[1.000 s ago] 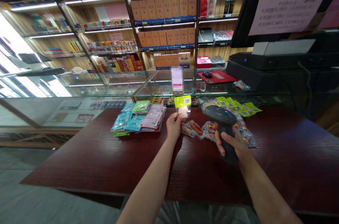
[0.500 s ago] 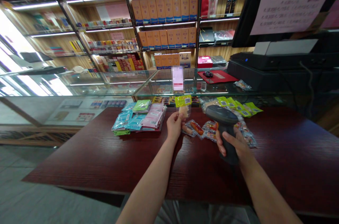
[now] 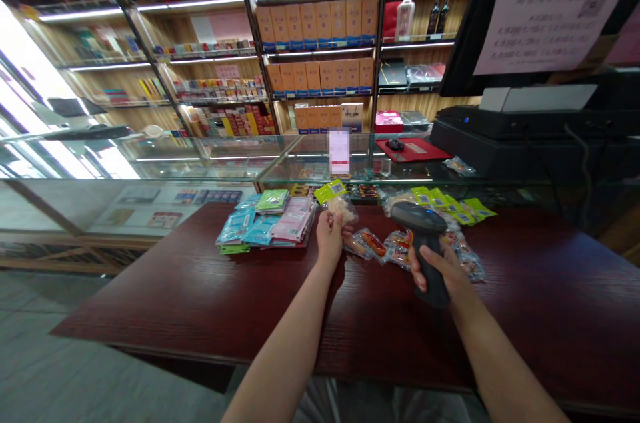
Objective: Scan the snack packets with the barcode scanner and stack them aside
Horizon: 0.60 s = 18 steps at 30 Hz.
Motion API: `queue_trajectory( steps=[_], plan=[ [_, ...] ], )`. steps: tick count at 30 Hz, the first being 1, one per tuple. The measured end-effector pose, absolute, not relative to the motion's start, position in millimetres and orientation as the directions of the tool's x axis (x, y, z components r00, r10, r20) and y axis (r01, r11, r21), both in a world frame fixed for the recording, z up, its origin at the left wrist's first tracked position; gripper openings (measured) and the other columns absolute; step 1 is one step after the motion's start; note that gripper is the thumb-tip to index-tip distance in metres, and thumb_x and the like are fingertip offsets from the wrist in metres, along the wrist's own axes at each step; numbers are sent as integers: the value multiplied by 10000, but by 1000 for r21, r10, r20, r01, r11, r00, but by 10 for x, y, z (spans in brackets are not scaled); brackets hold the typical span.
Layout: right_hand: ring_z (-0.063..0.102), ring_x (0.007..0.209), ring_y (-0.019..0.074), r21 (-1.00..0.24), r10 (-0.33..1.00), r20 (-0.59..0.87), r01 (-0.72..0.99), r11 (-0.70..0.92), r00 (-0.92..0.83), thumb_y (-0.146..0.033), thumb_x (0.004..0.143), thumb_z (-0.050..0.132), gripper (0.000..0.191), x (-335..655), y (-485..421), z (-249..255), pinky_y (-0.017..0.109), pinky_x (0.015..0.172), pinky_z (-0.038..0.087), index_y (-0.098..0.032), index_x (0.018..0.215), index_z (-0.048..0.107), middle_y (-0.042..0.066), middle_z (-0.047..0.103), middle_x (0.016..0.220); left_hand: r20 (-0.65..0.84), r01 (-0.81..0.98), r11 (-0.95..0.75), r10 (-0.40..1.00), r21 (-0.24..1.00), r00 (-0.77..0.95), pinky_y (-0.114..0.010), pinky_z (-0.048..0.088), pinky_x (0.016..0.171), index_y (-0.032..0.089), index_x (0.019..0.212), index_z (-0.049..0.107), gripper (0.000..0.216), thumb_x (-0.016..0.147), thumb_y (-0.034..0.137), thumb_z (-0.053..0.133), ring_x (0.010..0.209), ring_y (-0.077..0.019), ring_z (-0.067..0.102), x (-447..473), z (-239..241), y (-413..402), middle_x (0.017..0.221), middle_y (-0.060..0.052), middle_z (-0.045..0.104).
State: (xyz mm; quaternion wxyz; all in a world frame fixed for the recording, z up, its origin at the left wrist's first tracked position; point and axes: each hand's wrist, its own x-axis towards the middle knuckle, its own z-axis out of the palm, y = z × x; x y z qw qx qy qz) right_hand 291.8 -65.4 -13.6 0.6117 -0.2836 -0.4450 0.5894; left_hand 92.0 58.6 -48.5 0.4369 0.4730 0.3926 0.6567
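Observation:
Between the thumb and fingers of my left hand (image 3: 331, 236) is a clear snack packet (image 3: 342, 208) with a yellow-green label and pale contents, tilted to the left above the table. My right hand (image 3: 440, 270) is wrapped round the handle of a dark barcode scanner (image 3: 419, 218), its head pointing left and a small blue light on top. Just beyond my left fingers lies a sausage packet (image 3: 373, 244). More clear snack packets (image 3: 399, 248) lie behind and beside the scanner, partly hidden by it. Several yellow-green labelled packets (image 3: 440, 200) lie behind it.
A pile of blue, pink and green packets (image 3: 267, 220) stands left of my left hand on the dark wooden table (image 3: 200, 303). Behind runs a glass counter (image 3: 295, 160) with a mouse (image 3: 395, 144) on a red pad. A monitor (image 3: 465, 43) stands at right.
The snack packet in my left hand has tipped to the left, from upright to slanted. My right hand and the scanner have hardly moved. The view has shifted slightly.

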Motion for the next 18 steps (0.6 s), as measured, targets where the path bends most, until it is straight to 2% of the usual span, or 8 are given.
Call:
queue_trajectory(
  steps=[7,12,18],
  plan=[
    [518,368,75,-879,981,177,-462,122,-78,-354,812,718,246,2931,-588,-223,157,319,434,-198,931,570,-40,618,601,290,-223,-319,944,921,-154,-266,529,579,193,955,481,385,706,352,728,593,-127,628,915,-505,618,848,-15,641],
    [514,356,77,-887,988,148,-447,115,-40,-378,776,746,271,2939,-548,-265,161,307,431,-194,892,584,-41,620,585,312,-36,-326,927,945,-208,-252,502,561,183,962,518,264,744,257,648,566,-112,585,841,-460,665,786,5,616],
    [515,361,77,-880,989,147,-461,116,-32,-383,773,750,278,2934,-537,-284,161,305,433,-193,922,613,-43,616,582,364,126,-342,893,931,-266,-263,505,583,175,980,554,247,738,167,603,630,-138,618,630,-335,578,849,-32,645]
  ],
)
